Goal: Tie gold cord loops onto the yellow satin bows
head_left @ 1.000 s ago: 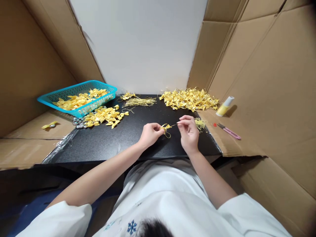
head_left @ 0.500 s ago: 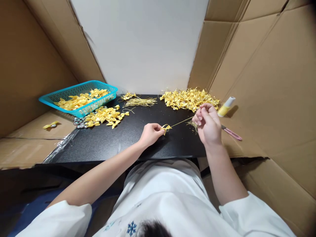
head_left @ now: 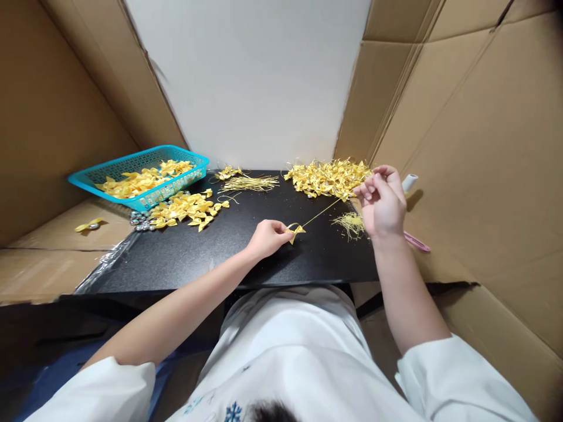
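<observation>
Between the thumb and fingers of my left hand (head_left: pixel 269 238) is a small yellow ribbon bow (head_left: pixel 298 231), pinched just above the black table. A thin gold cord (head_left: pixel 323 213) runs taut from the bow up to the right. Its far end reaches my right hand (head_left: pixel 383 202), whose closed fingers grip it, raised higher over the table's right side. Below the cord, near the right wrist, lies a small heap of cord trimmings (head_left: pixel 349 224).
A turquoise basket (head_left: pixel 132 202) of yellow bows stands at left, with loose bows (head_left: pixel 189 206) before it. Cut gold cords (head_left: pixel 253 183) lie at the back, beside a large pile of bows (head_left: pixel 328 177). At right are a white spool (head_left: pixel 410 180) and a pink-handled tool (head_left: pixel 417 241).
My right hand has moved right and away from the bow, so a longer stretch of cord shows. My left hand stays in place holding the bow.
</observation>
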`<action>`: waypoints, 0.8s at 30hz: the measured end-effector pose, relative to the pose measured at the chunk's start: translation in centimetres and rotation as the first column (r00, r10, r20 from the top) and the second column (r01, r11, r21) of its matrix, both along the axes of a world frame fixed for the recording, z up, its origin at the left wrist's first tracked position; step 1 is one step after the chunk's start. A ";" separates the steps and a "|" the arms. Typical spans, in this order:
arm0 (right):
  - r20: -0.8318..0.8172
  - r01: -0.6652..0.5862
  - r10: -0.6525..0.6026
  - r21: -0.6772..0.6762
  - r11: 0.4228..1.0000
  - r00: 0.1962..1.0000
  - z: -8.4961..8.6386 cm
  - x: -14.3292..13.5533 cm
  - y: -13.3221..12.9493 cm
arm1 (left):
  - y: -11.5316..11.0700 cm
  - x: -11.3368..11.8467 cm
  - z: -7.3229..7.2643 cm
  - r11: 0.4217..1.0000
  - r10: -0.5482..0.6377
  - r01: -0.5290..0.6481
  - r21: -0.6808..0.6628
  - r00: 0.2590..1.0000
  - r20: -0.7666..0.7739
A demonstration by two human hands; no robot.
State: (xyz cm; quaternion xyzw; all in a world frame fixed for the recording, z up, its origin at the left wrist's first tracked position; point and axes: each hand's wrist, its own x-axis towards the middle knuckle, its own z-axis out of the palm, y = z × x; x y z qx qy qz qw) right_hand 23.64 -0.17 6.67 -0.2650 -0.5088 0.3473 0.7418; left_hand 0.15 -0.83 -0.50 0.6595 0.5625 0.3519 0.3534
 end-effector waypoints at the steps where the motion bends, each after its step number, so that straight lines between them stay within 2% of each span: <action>1: 0.008 -0.014 0.014 -0.001 1.000 1.000 0.2 -0.2 0.1 | 0.4 -0.1 0.3 0.998 -0.030 0.030 -0.049 1.000 -0.002; 5: 0.060 -0.081 0.081 0.003 0.997 0.995 1.4 -1.5 1.1 | 2.9 -0.3 1.6 0.956 -0.081 0.077 -0.284 0.997 -0.002; 8: 0.099 -0.106 0.106 -0.006 0.994 0.989 2.0 -2.6 2.4 | 4.5 -0.4 2.1 0.916 -0.103 0.093 -0.390 0.995 -0.005; 17: 0.163 -0.115 0.108 0.033 0.993 0.981 2.7 -4.3 5.9 | 6.7 -0.9 2.0 0.881 -0.135 0.091 -0.464 0.989 -0.064; 24: 0.203 -0.173 0.178 -0.044 0.984 0.963 2.5 -5.4 7.2 | 8.8 -1.5 2.8 0.825 -0.181 0.102 -0.556 0.979 -0.089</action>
